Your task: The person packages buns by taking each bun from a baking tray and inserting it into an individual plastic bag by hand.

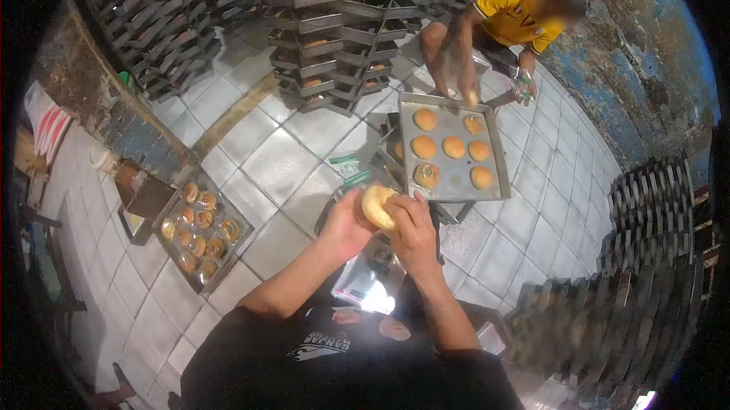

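Note:
A round, pale golden bun (376,208) is held up in front of my chest, between both hands. My left hand (347,226) closes around its left side from below. On the other side, the fingers of my right hand (412,229) curl over the bun's edge and press on it. Just beyond the hands lie clear plastic wrappers with green print (353,171). To the right, a metal baking tray (502,174) bears several browned buns (454,147), at least one of them in clear plastic.
A person in a yellow shirt (511,11) crouches behind the tray, one hand over it, plastic in the other. At left, a tray (207,288) holds several wrapped buns (204,219). Tall stacks of metal trays (319,26) rise at the back; more trays (608,319) stand at right.

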The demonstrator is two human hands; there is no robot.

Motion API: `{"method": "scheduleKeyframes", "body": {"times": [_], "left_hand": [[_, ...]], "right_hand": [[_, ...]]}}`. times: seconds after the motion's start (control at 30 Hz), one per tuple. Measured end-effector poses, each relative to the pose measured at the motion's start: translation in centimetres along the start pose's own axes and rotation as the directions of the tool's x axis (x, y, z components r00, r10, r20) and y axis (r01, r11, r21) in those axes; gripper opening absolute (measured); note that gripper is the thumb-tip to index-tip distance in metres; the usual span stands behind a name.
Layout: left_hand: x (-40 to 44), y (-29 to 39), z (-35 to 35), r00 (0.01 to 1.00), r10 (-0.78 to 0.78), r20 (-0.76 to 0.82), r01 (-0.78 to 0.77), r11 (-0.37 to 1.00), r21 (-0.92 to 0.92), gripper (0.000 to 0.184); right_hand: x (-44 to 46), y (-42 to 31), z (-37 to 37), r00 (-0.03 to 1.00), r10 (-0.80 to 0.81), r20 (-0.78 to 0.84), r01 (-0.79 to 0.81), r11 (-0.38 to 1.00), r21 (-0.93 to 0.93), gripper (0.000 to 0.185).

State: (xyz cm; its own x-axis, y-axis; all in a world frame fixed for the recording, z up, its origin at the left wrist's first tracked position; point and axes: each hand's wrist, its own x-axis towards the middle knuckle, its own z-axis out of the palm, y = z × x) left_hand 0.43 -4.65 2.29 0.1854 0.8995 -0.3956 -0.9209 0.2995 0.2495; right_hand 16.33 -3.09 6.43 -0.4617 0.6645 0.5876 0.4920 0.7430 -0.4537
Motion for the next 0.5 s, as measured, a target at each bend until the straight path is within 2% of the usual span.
{"method": "scheduleKeyframes", "body": {"times": [0.03,0.1,0.17,0.23,0.27,0.3,0.37,0.43,0.47,0.5], "left_hand": [[0.0,0.6,-0.2,1.0,-0.001,0.0,0.001,1.0,0.003,0.048],[-0.8,2.3,1.0,0.993,0.095,-0.075,-0.088,0.993,0.081,0.046],[-0.4,2.2,0.3,0.99,0.103,-0.093,-0.096,0.992,0.083,0.046],[-1.1,1.3,1.0,0.994,0.096,-0.052,-0.085,0.979,0.186,0.044],[-1.3,0.9,1.0,0.998,0.056,0.016,-0.058,0.978,0.198,0.041],[-1.6,0.3,1.2,0.998,0.06,0.013,-0.062,0.979,0.197,0.041],[-2.2,-0.8,1.6,0.994,0.104,-0.02,-0.103,0.993,0.055,0.04],[-1.6,-0.6,1.0,0.995,0.099,-0.028,-0.097,0.994,0.053,0.042],[-0.7,-0.1,0.0,0.999,0.02,0.04,-0.02,1.0,-0.002,0.042],[0.2,0.5,-1.4,0.992,-0.054,0.11,0.06,0.997,-0.053,0.043]], "right_hand": [[-0.2,0.2,0.0,1.0,0.002,-0.003,-0.002,1.0,0.0,0.036],[-0.5,0.5,-0.1,0.996,-0.078,0.05,0.072,0.991,0.114,0.037],[-0.3,0.8,-0.2,0.987,-0.135,0.09,0.129,0.989,0.068,0.037],[-0.1,0.6,-0.1,0.972,-0.19,0.139,0.187,0.982,0.033,0.038],[0.3,0.3,-0.2,0.987,-0.143,0.078,0.143,0.99,0.01,0.035],[0.6,0.1,-0.2,0.996,-0.093,0.014,0.093,0.996,-0.011,0.033],[0.1,0.3,0.5,0.993,-0.116,0.005,0.116,0.991,-0.064,0.032],[-0.1,-0.7,1.3,0.999,-0.051,-0.002,0.051,0.999,-0.019,0.042],[-0.3,-1.3,1.9,0.999,-0.046,-0.003,0.046,0.999,-0.023,0.042],[-0.6,-1.9,2.7,0.998,-0.015,0.064,0.009,0.996,0.084,0.043]]}}
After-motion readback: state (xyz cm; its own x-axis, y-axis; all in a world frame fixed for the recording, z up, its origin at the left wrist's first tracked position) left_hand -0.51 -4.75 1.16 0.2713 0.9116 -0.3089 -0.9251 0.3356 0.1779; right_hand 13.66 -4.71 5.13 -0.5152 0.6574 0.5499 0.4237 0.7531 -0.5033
